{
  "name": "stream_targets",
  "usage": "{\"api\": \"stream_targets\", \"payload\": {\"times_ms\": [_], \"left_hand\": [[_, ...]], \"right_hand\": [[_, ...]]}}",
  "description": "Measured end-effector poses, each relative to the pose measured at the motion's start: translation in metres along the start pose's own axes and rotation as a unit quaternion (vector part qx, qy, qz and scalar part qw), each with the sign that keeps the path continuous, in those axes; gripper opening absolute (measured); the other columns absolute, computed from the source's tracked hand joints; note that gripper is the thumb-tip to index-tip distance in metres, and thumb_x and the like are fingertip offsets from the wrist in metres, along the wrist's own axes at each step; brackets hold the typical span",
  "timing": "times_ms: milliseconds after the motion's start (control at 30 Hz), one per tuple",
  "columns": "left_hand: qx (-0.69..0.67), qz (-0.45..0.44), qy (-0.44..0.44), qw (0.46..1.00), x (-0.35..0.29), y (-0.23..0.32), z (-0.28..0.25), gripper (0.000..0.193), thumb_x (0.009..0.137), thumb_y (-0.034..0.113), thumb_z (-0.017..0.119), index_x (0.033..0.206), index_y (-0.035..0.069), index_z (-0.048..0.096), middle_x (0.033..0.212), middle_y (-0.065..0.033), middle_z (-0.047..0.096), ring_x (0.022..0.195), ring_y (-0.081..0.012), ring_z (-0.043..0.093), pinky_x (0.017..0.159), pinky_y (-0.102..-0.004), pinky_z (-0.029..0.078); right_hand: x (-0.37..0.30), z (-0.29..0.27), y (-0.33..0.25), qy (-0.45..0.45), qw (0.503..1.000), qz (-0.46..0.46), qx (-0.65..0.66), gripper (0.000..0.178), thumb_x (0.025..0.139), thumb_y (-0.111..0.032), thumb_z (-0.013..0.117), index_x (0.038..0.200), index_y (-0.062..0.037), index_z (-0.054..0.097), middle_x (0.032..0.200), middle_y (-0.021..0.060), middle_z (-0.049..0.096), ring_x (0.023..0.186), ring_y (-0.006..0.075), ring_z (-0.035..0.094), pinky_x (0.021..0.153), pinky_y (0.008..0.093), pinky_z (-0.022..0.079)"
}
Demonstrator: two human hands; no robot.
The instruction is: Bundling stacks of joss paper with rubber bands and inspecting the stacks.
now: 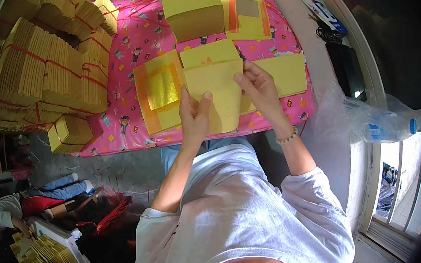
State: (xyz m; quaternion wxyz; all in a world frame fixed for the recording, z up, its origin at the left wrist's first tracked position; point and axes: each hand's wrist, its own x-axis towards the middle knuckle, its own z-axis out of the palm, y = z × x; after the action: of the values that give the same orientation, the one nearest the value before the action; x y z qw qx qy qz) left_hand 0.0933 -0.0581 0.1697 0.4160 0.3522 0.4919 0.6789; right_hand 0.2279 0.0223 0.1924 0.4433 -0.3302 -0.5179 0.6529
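Observation:
In front of my body I hold a folded sheet of yellow paper over the near part of the table. My left hand grips its lower left side, thumb lying on the front. At the upper right edge my right hand pinches the sheet between thumb and fingers. A paler flap stands above the fold, with a small orange mark. Beneath and to the left lies yellow paper with a gold foil square and orange bands. To the right, partly behind my right hand, lies a stack of plain yellow paper.
A tall yellow paper stack and a sheet with a grey square stand farther back on the pink patterned tablecloth. Red-tied bundles crowd the left. A plastic bottle lies at right. Another person works lower left.

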Motion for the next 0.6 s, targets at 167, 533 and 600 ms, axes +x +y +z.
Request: {"api": "stream_targets", "payload": {"times_ms": [167,533,600], "left_hand": [[-0.022,-0.044,-0.013,0.999,0.004,0.000,-0.002,0.032,0.091,0.002,0.052,0.121,0.002,0.042,0.109,-0.0089,0.057,0.099,-0.0133,0.057,0.082,-0.0256,0.047],[-0.032,-0.060,-0.018,0.998,0.009,0.000,-0.001,0.030,0.091,0.003,0.053,0.119,0.002,0.043,0.108,-0.0088,0.058,0.097,-0.0124,0.057,0.080,-0.0258,0.048],[-0.040,-0.070,-0.007,0.997,0.009,-0.001,0.000,0.030,0.091,0.003,0.053,0.119,0.002,0.043,0.109,-0.0090,0.058,0.098,-0.0125,0.057,0.081,-0.0259,0.048]], "right_hand": [[-0.003,-0.028,0.029,-0.070,0.993,0.035,-0.083,0.017,0.092,-0.014,0.061,0.092,0.0029,0.063,0.083,0.0009,0.065,0.076,0.0023,0.056,0.064,0.0183,0.045],[-0.005,-0.024,0.028,-0.109,0.991,0.057,-0.044,0.025,0.092,-0.016,0.061,0.104,0.0051,0.063,0.092,0.0060,0.068,0.082,0.0076,0.063,0.070,0.0210,0.051],[-0.006,-0.023,0.028,-0.093,0.992,0.067,-0.061,0.026,0.092,-0.015,0.061,0.108,0.0054,0.063,0.095,0.0071,0.068,0.083,0.0079,0.063,0.072,0.0216,0.051]]}}
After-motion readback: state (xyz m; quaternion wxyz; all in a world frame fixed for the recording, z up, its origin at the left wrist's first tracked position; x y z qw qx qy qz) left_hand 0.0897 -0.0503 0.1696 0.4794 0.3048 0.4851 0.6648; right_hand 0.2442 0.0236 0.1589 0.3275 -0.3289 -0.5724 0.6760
